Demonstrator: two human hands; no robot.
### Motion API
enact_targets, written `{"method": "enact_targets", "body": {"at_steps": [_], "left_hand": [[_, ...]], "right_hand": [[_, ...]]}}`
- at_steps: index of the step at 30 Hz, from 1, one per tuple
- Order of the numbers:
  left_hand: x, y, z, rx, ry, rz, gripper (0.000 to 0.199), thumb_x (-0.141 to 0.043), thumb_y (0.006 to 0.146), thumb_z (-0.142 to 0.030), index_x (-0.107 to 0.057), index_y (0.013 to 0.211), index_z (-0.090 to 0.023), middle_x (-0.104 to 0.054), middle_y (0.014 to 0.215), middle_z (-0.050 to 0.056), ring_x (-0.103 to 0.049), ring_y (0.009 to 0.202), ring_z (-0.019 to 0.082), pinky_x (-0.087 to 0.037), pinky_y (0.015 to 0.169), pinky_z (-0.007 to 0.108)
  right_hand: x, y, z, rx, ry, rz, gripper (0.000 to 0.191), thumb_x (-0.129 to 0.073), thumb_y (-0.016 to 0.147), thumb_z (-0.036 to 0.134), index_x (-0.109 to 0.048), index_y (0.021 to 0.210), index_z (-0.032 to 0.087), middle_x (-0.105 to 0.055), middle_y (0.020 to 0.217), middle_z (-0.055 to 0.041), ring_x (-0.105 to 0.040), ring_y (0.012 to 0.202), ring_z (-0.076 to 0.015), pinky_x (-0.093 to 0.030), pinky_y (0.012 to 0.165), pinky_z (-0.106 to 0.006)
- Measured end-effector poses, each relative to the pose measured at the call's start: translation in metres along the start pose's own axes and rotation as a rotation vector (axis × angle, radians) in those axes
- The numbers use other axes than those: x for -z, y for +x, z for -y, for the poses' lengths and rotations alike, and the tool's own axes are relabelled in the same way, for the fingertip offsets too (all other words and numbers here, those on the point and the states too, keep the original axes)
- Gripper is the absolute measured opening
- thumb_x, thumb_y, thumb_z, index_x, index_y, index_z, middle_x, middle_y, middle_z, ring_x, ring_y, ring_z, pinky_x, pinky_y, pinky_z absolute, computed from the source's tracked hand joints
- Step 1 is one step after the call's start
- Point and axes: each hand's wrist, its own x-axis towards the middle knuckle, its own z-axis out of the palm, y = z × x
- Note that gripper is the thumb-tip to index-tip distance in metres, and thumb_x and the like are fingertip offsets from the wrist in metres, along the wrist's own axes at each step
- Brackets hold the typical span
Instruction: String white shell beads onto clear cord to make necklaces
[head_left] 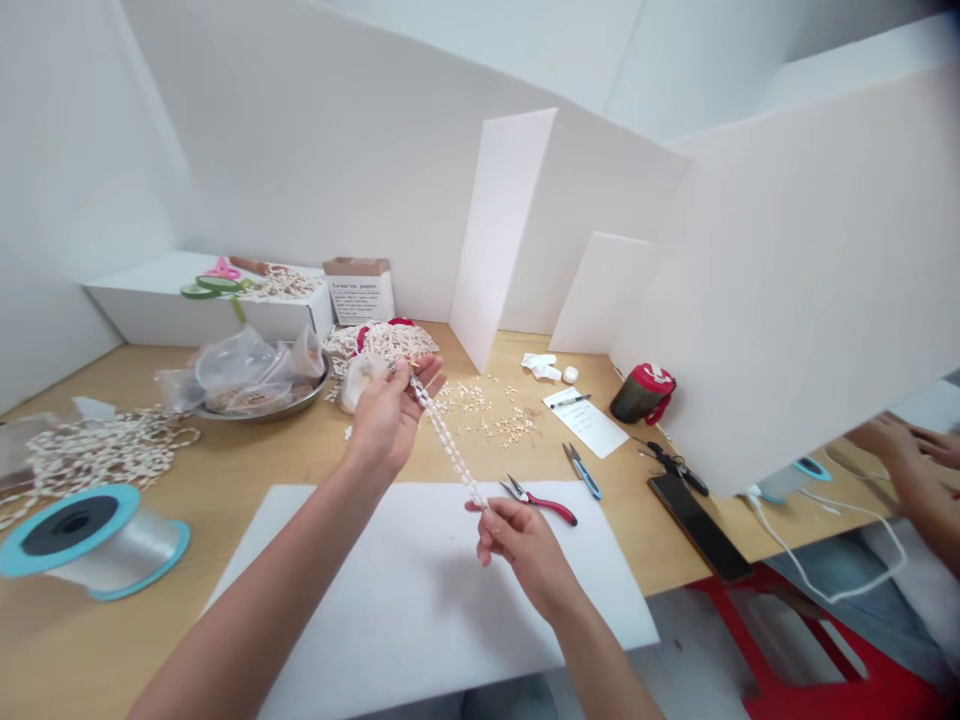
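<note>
A doubled strand of white beads [448, 437] stretches slantwise between my two hands, above a white sheet [360, 590]. Its upper end is in my left hand [390, 415], where the thumb presses on it and the other fingers lie partly spread. My right hand [517, 545] pinches the lower end between thumb and fingertips. Just beyond that hand, red-handled pliers [544, 503] rest on the sheet's far edge. Loose beads [510, 428] are scattered on the wooden table past the strand. Whether a clasp or thread end sits in either grip is too small to tell.
At left stand a spool of clear line [112, 550], heaped bead strands [112, 450] and a metal bowl [300, 400] of bags. Blue snips [583, 472], a note [592, 425], a phone [697, 525] and a dark pouch [637, 397] lie right. Beyond a white partition [810, 280], another person's hands show.
</note>
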Motion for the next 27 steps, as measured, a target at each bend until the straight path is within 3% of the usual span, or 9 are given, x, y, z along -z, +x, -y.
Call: {"method": "enact_targets", "body": {"at_steps": [4,9,14,18,22,27], "left_hand": [[-0.005,-0.008,-0.013,-0.131,-0.032,-0.015,0.019,-0.045,0.092,-0.013,-0.057,0.077,-0.014,-0.069,0.079,0.004,-0.068,0.081,0.014,-0.048,0.094,0.038],[-0.017,-0.038,-0.029,-0.214,-0.016,0.172,0.006,-0.054,0.088,-0.016,-0.058,0.084,-0.015,-0.068,0.078,0.002,-0.067,0.08,0.014,-0.047,0.095,0.035],[-0.025,-0.036,-0.025,-0.087,0.09,0.221,0.012,-0.05,0.088,-0.011,-0.057,0.098,-0.013,-0.069,0.078,0.006,-0.068,0.079,0.016,-0.048,0.092,0.038],[-0.021,-0.016,-0.03,0.056,0.29,0.177,0.016,-0.044,0.089,-0.007,-0.06,0.09,-0.01,-0.069,0.075,0.008,-0.068,0.073,0.016,-0.049,0.088,0.039],[-0.008,-0.012,-0.066,0.004,0.494,0.106,0.012,-0.05,0.088,-0.012,-0.061,0.087,-0.013,-0.07,0.081,0.011,-0.067,0.075,0.018,-0.052,0.081,0.038],[0.008,-0.006,-0.149,-0.278,0.676,-0.013,0.009,-0.054,0.085,-0.011,-0.063,0.087,-0.011,-0.069,0.078,0.011,-0.067,0.073,0.019,-0.051,0.079,0.039]], "right_hand": [[0.004,-0.005,-0.028,-0.016,-0.136,-0.037,0.035,-0.058,0.083,0.045,-0.069,0.094,0.014,-0.056,0.062,0.0005,-0.055,0.055,-0.0119,-0.044,0.065,-0.027],[0.01,0.0,-0.059,0.064,-0.393,-0.012,0.035,-0.059,0.081,0.047,-0.069,0.091,0.016,-0.062,0.06,-0.0023,-0.059,0.064,-0.0178,-0.044,0.07,-0.028],[0.012,0.0,-0.06,0.08,-0.396,0.029,0.036,-0.06,0.078,0.05,-0.069,0.085,0.017,-0.061,0.058,-0.0016,-0.059,0.061,-0.0182,-0.045,0.069,-0.028],[0.009,-0.004,-0.057,0.07,-0.381,0.017,0.04,-0.063,0.073,0.055,-0.07,0.083,0.016,-0.061,0.058,-0.0027,-0.058,0.061,-0.0197,-0.046,0.068,-0.029],[0.008,-0.005,-0.059,0.073,-0.379,0.017,0.043,-0.062,0.071,0.058,-0.07,0.082,0.017,-0.061,0.057,-0.003,-0.058,0.062,-0.0211,-0.046,0.068,-0.03],[0.01,-0.004,-0.062,0.092,-0.389,0.038,0.042,-0.061,0.072,0.058,-0.071,0.083,0.018,-0.061,0.057,-0.0029,-0.059,0.062,-0.0212,-0.046,0.069,-0.03]]}}
